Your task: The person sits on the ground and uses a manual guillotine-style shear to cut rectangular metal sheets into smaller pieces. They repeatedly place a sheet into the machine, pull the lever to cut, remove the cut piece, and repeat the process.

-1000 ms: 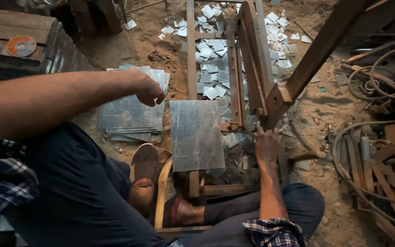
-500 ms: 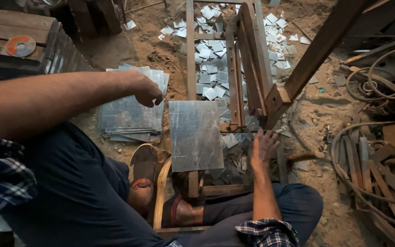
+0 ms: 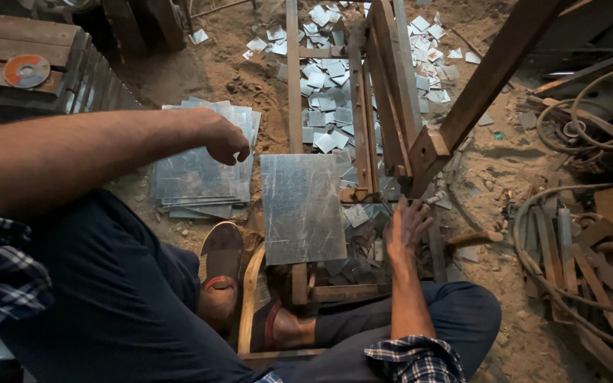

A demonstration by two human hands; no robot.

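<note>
On the sandy workshop floor, from left to right: the stack of metal sheets (image 3: 200,174) lay beside the person's knee, and the left hand (image 3: 225,138) hovered above its right edge, fingers loosely curled and holding nothing. Just right of it, a single metal sheet (image 3: 301,206) rested flat on the wooden cutter frame (image 3: 377,106), its far edge next to the blade bar. The right hand (image 3: 406,227) lay open, fingers spread, on cut metal pieces (image 3: 360,237) beside the frame. Good practice here probably meant squaring the sheet against the frame before cutting, keeping fingertips clear of sharp edges, and steadying the sheet so it could not slide.
</note>
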